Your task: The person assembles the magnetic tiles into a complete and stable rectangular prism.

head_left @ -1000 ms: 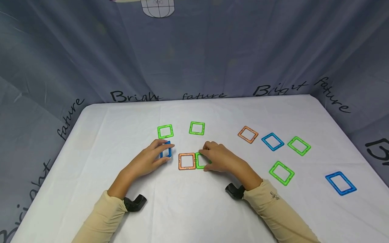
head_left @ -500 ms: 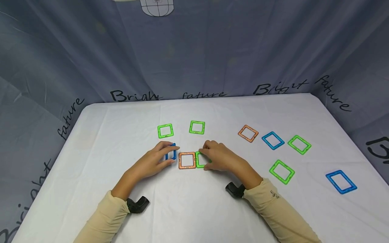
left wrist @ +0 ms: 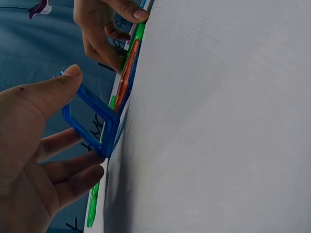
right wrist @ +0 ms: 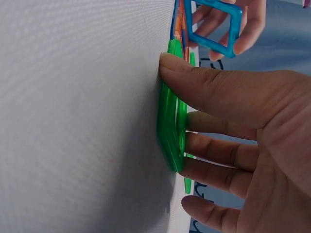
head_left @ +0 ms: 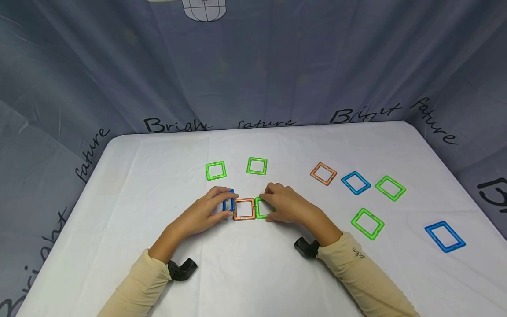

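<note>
In the head view an orange square magnetic tile (head_left: 244, 218) lies flat near the middle of the table. My right hand (head_left: 291, 204) grips a green square tile (head_left: 257, 208) lying flat against the orange one's right side, thumb on the near edge and fingers at the far edge. Between thumb and fingers my left hand (head_left: 206, 209) pinches a blue square tile (left wrist: 111, 131), stood up on edge. Its lower edge is right at the orange tile's left side. Part of the green tile is hidden under the right hand.
Two green tiles (head_left: 216, 178) (head_left: 256, 173) lie behind the hands. To the right are an orange tile (head_left: 331, 179), a blue tile (head_left: 348, 176), two green tiles (head_left: 380, 181) (head_left: 361, 231) and another blue tile (head_left: 455, 248). A grey curtain (head_left: 317, 66) hangs behind the white table (head_left: 253, 273).
My left hand has carried the blue tile rightward, from apart to right beside the orange tile. The right hand has stayed on the green tile.
</note>
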`<state>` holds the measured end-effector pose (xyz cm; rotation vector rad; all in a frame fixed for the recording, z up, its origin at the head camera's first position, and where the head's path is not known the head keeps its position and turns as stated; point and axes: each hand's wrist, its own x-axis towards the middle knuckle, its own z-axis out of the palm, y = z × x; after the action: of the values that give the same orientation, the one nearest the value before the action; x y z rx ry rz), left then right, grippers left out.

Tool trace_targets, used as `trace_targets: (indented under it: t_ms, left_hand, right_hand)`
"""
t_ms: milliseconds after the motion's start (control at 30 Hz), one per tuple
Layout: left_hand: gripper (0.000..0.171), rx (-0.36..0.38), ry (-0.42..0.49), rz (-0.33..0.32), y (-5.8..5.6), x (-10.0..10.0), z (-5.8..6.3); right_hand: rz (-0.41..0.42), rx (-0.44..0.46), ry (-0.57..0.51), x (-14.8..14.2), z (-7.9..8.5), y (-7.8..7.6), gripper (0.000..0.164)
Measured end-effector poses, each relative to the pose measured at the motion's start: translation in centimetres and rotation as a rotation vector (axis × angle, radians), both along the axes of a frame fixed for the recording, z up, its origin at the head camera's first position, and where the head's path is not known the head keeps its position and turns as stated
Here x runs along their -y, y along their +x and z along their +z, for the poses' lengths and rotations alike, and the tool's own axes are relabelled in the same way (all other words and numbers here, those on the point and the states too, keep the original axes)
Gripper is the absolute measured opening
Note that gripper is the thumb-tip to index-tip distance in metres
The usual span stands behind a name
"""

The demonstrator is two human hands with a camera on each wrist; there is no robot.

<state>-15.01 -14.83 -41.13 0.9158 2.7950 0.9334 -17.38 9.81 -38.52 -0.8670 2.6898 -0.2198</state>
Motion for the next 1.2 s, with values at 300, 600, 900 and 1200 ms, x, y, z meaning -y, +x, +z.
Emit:
trace_targets:
  t_ms: [300, 600, 900, 1200]
  left_hand:
    - [0.042, 0.006, 0.049, -0.019, 0.2, -0.3, -0.1]
    - [0.044, 0.020, 0.077, -0.031, 0.1, -0.4, -0.4]
    - [0.046, 0.032, 0.187, -0.064, -0.1, -0.7, -0.9]
    - [0.045, 0.056, 0.246, -0.064, -0.3, -0.7, -1.1]
  right_hand:
    - [0.005, 0.002, 0.002, 0.0, 0.0, 0.0, 0.062]
    - [0.012, -0.006, -0.001, -0.1, -0.1, 0.0, 0.061]
    - [0.008, -0.004, -0.003, 0.0, 0.0, 0.0, 0.062]
    - [0.011, -0.011, -0.004, 0.0, 0.0, -0.1, 0.062]
